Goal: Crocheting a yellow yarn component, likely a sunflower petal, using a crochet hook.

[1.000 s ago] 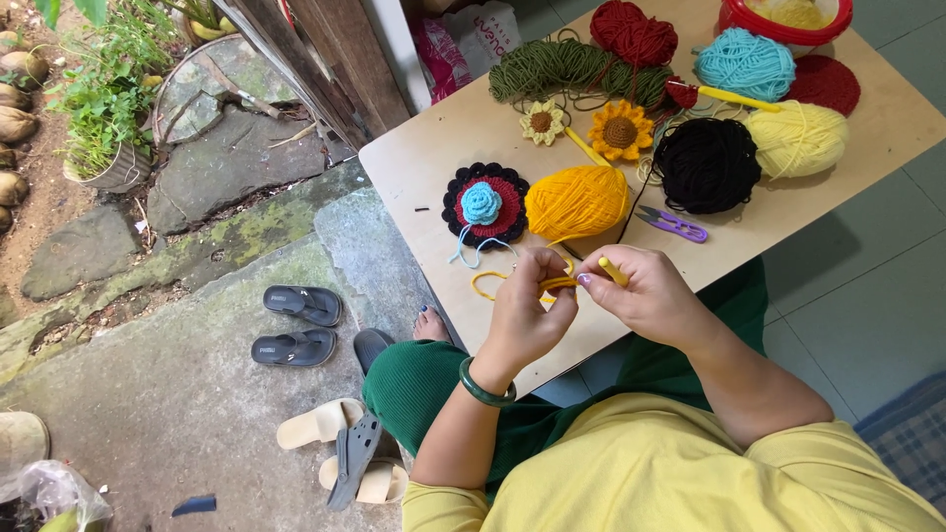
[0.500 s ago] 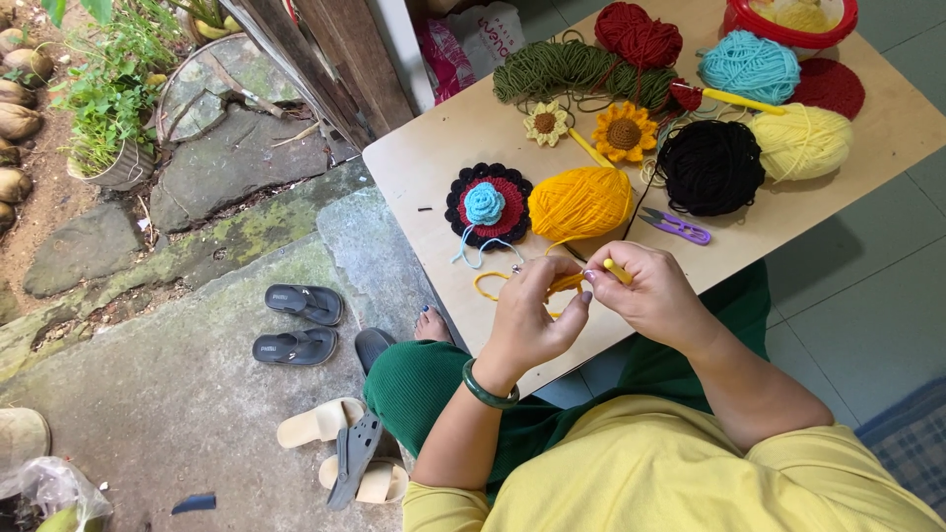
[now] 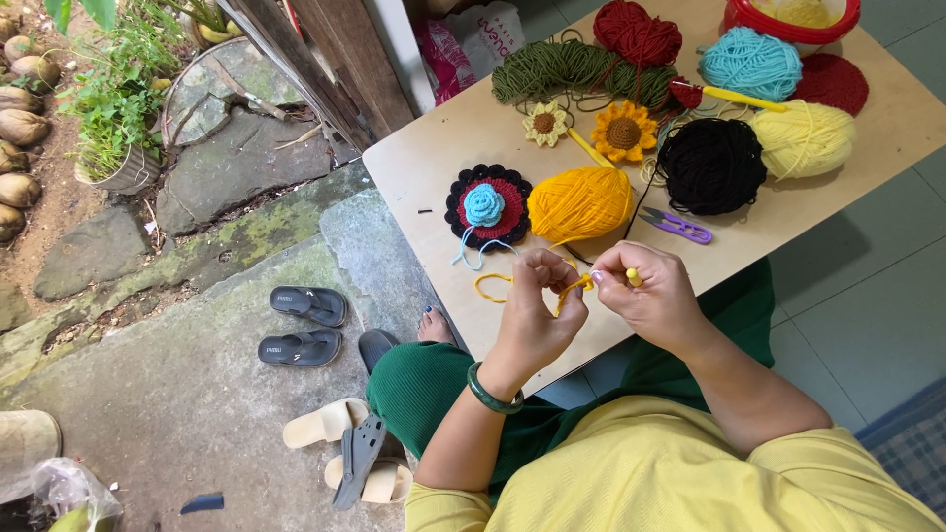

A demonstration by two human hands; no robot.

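Crocheting with orange yarn at frame centre.
Left hand (image 3: 537,315) pinching orange yarn strand (image 3: 570,288); right hand (image 3: 650,296) clenched around yellow crochet hook (image 3: 634,277), below orange yarn ball (image 3: 579,204).

The person wears a loose yellow top (image 3: 680,473) with short sleeves that end above the elbows, leaving both forearms bare. Below it are dark green trousers (image 3: 434,379) in a ribbed-looking fabric, covering the knee nearest the table. A smooth dark green bangle (image 3: 490,394) circles the left wrist. The right hand (image 3: 655,296) has pale painted nails, and the one visible foot (image 3: 435,325) is bare, its toenails painted dark
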